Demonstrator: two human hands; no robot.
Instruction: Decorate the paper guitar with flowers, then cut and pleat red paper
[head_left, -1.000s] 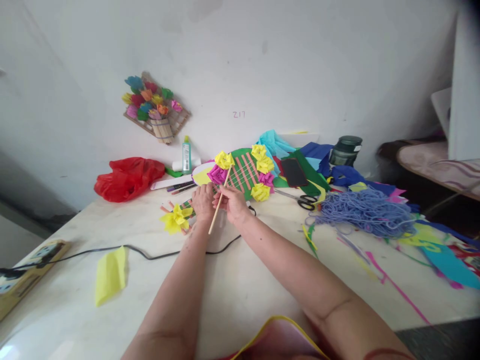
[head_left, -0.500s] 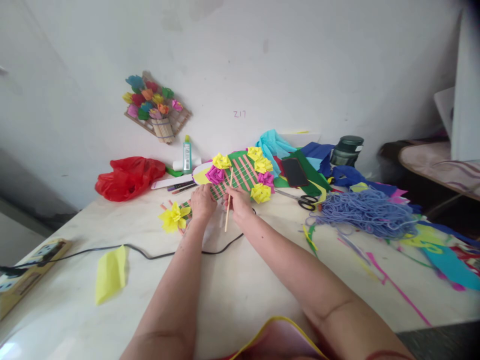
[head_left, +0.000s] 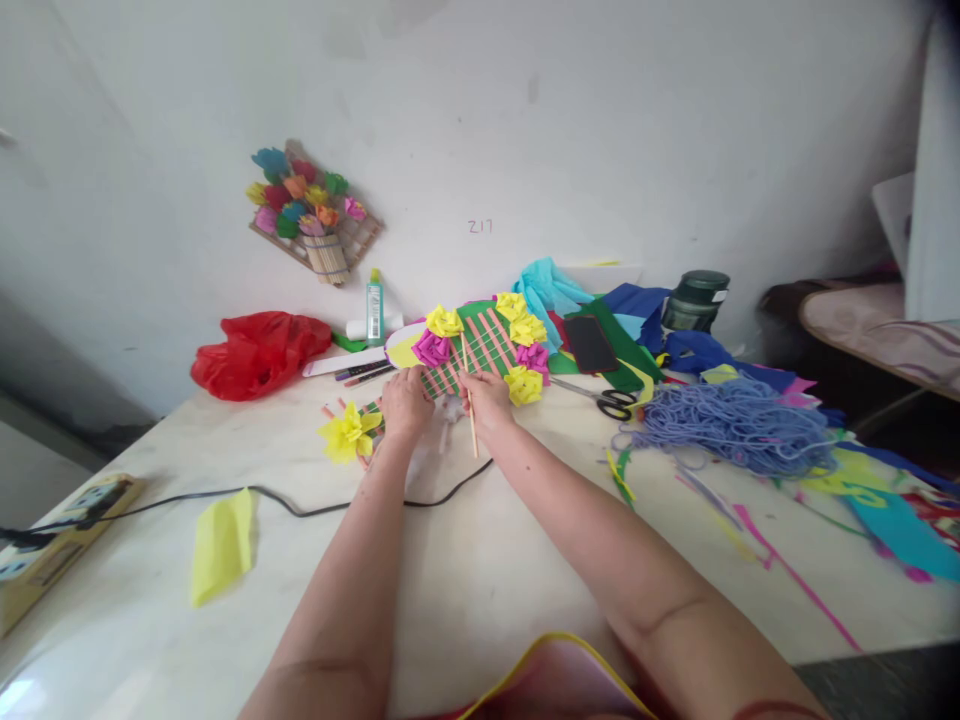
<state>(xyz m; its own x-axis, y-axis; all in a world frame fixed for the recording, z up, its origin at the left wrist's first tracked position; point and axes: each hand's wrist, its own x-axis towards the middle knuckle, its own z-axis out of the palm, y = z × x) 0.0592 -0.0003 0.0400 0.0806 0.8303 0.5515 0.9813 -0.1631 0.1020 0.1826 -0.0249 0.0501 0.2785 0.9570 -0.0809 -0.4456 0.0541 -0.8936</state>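
Both hands out on the white table (head_left: 480,560), meeting at the woven green mat (head_left: 480,345). Right hand (head_left: 489,398) closed round a thin wooden stick (head_left: 470,405), pinched nr its middle, stick close to upright, top end over the mat's pink strips. Left hand (head_left: 406,402) just left of the stick, fingers curled, pressing down on the mat's near edge; how tight, can't tell. Yellow & pink paper flowers (head_left: 525,384) round the mat rim. Yellow flower (head_left: 346,435) lying left of mat. Black cable (head_left: 300,505) just in front. Scissors (head_left: 611,402) and blue yarn (head_left: 739,425) to mat's right, red bag (head_left: 259,352) well left.
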